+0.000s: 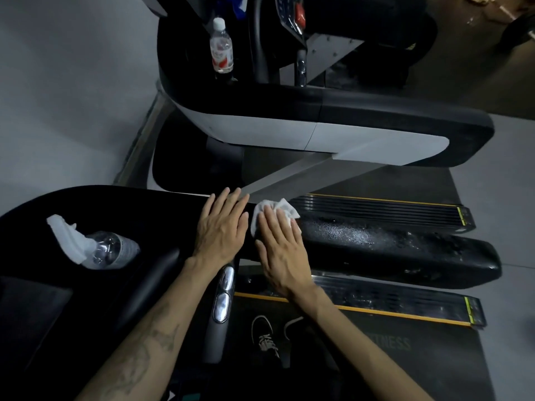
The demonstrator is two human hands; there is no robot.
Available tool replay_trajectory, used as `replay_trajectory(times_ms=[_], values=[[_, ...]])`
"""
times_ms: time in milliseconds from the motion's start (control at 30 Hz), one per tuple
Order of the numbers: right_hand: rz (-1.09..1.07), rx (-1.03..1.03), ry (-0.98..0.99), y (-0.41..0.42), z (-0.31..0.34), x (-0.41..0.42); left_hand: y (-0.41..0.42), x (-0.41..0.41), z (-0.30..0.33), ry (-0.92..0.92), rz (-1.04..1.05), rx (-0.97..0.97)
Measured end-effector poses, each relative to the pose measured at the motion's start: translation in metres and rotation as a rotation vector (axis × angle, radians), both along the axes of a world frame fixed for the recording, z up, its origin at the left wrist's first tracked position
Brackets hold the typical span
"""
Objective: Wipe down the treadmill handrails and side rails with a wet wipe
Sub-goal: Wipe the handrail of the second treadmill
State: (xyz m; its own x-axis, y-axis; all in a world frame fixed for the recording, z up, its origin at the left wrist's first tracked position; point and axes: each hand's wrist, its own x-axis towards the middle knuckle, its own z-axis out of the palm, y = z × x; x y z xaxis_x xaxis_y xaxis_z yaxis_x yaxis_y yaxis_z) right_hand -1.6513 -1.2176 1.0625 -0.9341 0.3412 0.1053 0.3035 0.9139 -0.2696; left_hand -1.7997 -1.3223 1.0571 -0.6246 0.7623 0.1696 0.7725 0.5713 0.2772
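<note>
A black padded handrail (405, 256) of the treadmill runs from left to right across the middle of the view, and its right part glistens wet. My right hand (282, 250) lies flat on it with straight fingers, pressing a crumpled white wet wipe (272, 211) against the rail. My left hand (223, 227) rests flat on the same rail just to the left, fingers straight, touching the wipe's edge or nearly so. Below the rail lies the side rail (405, 302) with a yellow stripe, also spotted with wet marks.
A clear plastic bottle (108, 250) with a white wipe around its neck lies in the console tray at left. A neighbouring treadmill's handrail (376, 117) runs parallel above, with a water bottle (221, 50) in its holder. My shoe (265, 337) stands on the belt.
</note>
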Motion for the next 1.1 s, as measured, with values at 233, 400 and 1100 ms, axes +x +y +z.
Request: replay_trajectory(times_ms=[233, 400, 1100], values=[[-0.033, 0.004, -0.046, 0.030, 0.005, -0.007, -0.003, -0.001, -0.001, 0.039, -0.032, 0.004], [-0.167, -0.071, 0.050, -0.004, 0.002, -0.004, 0.000, 0.000, -0.001, 0.062, -0.019, 0.003], [-0.013, -0.046, -0.069, 0.027, 0.014, -0.044, 0.001, 0.001, 0.000, 0.106, -0.025, 0.024]])
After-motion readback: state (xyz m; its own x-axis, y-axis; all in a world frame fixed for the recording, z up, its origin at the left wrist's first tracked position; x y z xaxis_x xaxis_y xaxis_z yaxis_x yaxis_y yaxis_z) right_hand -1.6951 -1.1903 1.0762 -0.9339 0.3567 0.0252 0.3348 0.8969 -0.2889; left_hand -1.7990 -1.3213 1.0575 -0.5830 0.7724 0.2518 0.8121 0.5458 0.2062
